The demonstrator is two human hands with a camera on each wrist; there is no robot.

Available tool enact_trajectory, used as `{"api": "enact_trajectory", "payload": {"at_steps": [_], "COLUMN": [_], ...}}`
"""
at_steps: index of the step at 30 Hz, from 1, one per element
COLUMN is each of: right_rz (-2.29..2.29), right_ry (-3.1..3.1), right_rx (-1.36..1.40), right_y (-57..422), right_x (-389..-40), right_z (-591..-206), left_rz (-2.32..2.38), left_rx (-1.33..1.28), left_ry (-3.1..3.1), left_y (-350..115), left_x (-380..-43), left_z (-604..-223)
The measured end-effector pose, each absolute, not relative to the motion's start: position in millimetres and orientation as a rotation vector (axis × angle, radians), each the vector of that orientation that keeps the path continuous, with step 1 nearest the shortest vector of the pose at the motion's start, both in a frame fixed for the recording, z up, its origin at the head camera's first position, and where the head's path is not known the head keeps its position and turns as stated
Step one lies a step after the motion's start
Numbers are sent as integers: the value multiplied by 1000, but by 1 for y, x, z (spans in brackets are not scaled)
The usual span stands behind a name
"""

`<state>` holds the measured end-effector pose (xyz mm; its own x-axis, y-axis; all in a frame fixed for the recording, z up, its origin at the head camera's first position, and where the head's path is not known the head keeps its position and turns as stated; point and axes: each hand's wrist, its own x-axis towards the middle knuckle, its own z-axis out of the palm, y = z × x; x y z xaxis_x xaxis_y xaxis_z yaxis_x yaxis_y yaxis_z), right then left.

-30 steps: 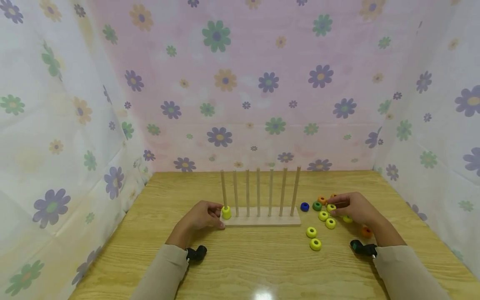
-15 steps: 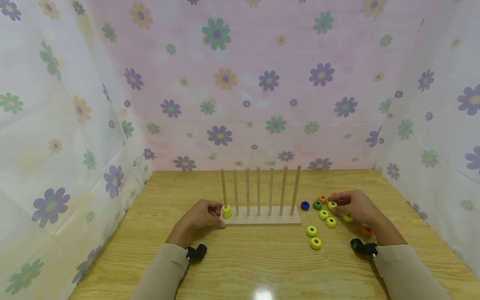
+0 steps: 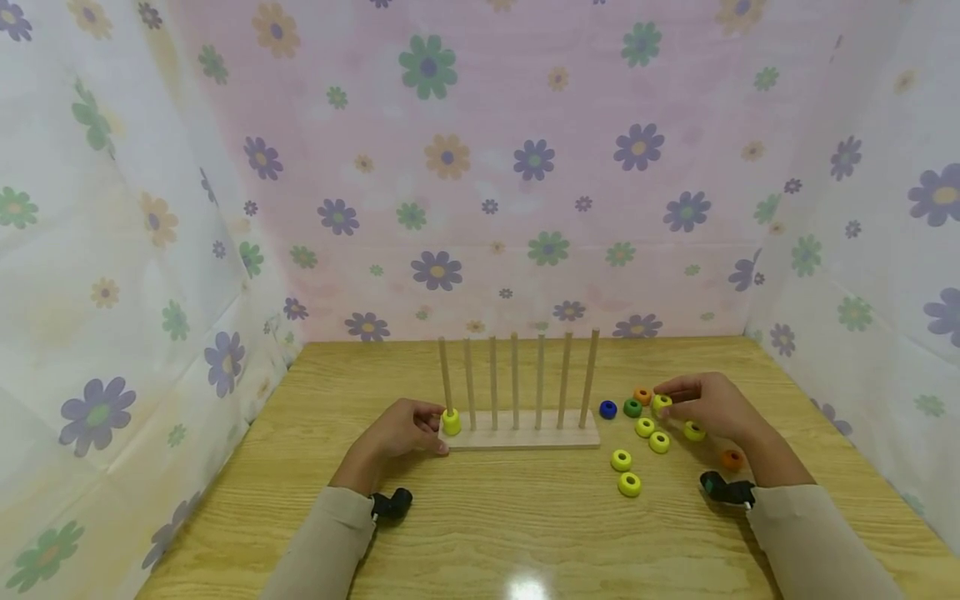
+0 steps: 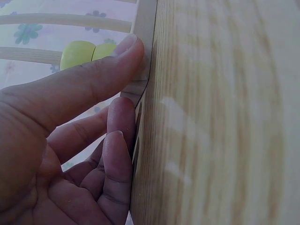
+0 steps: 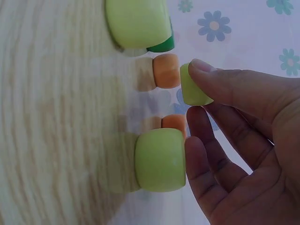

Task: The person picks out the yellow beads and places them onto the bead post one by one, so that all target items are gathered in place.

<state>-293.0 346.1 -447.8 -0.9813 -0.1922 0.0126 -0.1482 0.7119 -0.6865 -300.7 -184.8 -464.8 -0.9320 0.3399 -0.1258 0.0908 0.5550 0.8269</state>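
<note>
My left hand [image 3: 401, 429] grips the left end of a wooden peg rack [image 3: 525, 439], its thumb on the front edge of the base. On the rack's leftmost peg sit two stacked yellow beads [image 4: 77, 55], close by that thumb. At the right, my right hand [image 3: 711, 410] pinches a yellow bead [image 5: 191, 86] between thumb and fingers. The right wrist view shows this bead raised off the table, with an orange bead [image 5: 166, 71] standing just beyond it. A green bead [image 3: 632, 408] and a blue bead [image 3: 608, 409] lie between the right hand and the rack.
Several loose yellow beads lie on the wooden table [image 3: 495, 517], the nearest yellow bead [image 3: 629, 484] toward the front. Another orange bead [image 3: 732, 460] lies beside the right wrist. A flowered cloth [image 3: 480, 167] encloses the back and sides.
My right hand has lifted slightly, raising the pinched yellow bead off the table. The left hand stays at the rack's end, and the head view has shifted a little.
</note>
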Motion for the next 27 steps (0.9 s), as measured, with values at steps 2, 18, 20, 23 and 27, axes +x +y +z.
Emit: {"api": "enact_trajectory", "payload": {"at_steps": [2,18,20,23,27], "right_rz": [-1141,-1102,-1098,-1082,-1059], "right_ry": [2859,2949,2952,2974,3014], "right_rx": [-293,-296,-304,-316,-366], "right_y": [345,342,342,341,338], "right_x": [-292,-294,-294,-295,-296], "right_z": [-446,-439,-438,-436,-431], "left_rz": [1315,1309,1308,1308,1318], "left_rx": [359,398,392,385,381], "left_ry": [2521,2524,2527,2525,2518], "left_y": [-185,-187,-187,-187,-187], "left_x": [-302,-303,-302,-301,-301], "left_z": [-465,-466,-466,-465,-465]}}
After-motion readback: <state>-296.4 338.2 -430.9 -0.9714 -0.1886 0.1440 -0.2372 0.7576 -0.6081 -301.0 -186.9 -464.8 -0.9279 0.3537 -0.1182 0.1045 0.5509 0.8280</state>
